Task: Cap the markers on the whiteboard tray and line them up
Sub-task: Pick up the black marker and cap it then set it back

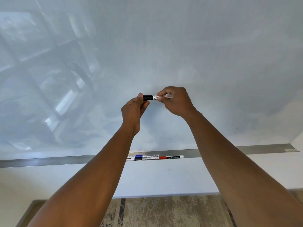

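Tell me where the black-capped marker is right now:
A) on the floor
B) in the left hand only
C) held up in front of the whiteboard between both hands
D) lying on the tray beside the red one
C: the black-capped marker is level between the left hand at its cap and the right hand on its barrel, well above the tray.

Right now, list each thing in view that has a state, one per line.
Black marker: held up before the whiteboard, black cap on its end.
Left hand: gripping the cap.
Right hand: gripping the barrel.
Blue marker: lying capped in the tray.
Red marker: lying capped in the tray.
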Tool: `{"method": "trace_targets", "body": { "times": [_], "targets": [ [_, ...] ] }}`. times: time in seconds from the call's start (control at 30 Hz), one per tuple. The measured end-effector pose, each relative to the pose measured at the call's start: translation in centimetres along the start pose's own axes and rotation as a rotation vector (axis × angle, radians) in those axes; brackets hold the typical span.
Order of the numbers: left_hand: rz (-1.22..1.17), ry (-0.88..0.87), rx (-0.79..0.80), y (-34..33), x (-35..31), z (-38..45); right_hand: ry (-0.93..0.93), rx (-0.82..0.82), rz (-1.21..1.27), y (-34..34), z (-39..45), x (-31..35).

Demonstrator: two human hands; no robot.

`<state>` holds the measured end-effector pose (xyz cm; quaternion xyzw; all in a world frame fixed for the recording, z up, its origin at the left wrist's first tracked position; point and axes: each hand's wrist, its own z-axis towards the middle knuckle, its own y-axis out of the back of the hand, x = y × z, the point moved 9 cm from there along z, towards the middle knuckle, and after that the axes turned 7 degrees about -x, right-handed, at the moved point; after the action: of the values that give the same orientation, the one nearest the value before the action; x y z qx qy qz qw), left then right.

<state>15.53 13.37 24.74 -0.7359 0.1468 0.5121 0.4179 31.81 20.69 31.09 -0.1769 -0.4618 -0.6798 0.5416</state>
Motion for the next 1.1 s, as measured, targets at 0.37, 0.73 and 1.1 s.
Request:
{"method": "trace_targets", "body": {
  "times": [0.37,0.73,1.1],
  "targets": [
    [0.047,0.058,-0.071,3.3,5.4,0.7,-0.027,0.166,-0.103,-3.6,-3.1,-4.3],
    [0.39,0.09,-0.031,7.9,12.5,1.8,-0.154,0.36,-0.325,-8.6,-7.8,-12.8],
    [0.969,0.01,-0.004,11.0,17.4,3.5,-0.19,0.502,-0.605,-12.8,-11.8,-19.7]
  ]
}}
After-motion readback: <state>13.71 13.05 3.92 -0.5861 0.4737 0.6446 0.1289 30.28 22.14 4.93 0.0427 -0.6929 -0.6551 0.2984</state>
